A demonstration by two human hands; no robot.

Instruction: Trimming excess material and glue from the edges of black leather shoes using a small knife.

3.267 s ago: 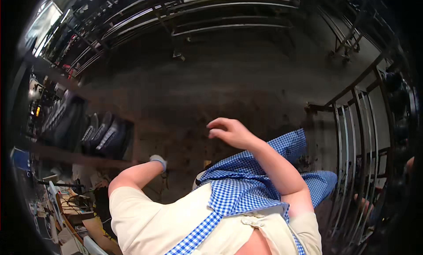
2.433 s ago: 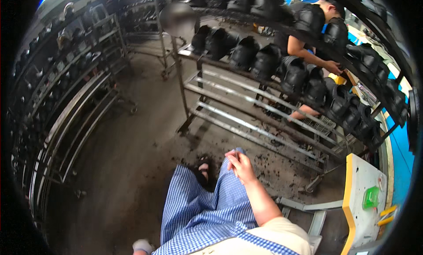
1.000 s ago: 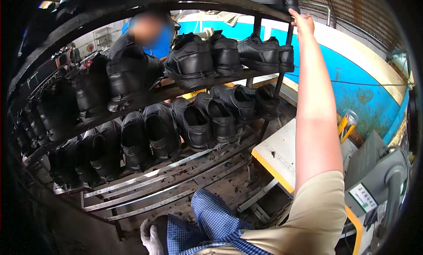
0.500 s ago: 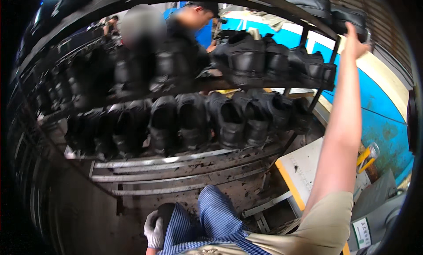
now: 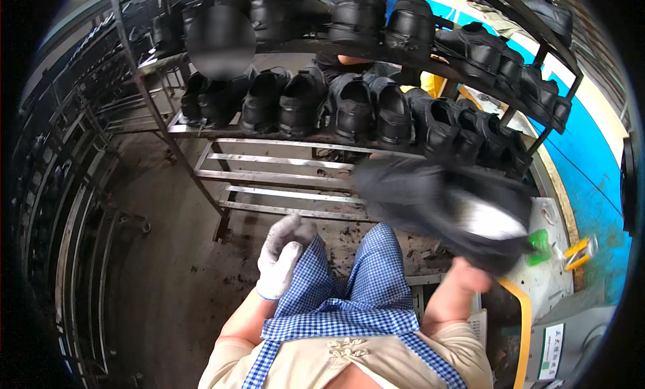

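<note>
A black shoe point(image 5: 410, 194), smeared by motion, is held up in front of me at the right, with a white patch inside its opening. My bare right hand point(image 5: 467, 278) grips it from beneath near the white-lined end; the fingers are mostly hidden behind the shoe. To the left, my left hand point(image 5: 281, 258) wears a white glove and hovers over my apron point(image 5: 302, 288). Its fingers are loosely curled with the thumb apart, and nothing shows in them.
A metal rack point(image 5: 222, 174) ahead carries rows of black shoes point(image 5: 353, 107). Another rack point(image 5: 74, 254) stands at the left. A worktable point(image 5: 551, 281) with a yellow-handled tool point(image 5: 579, 252) and a green item point(image 5: 537, 248) lies right. Part of another person shows behind the shelves.
My right hand has come down from the upper right of the rack with the black shoe. My left hand has risen from beside my knee. The view has shifted.
</note>
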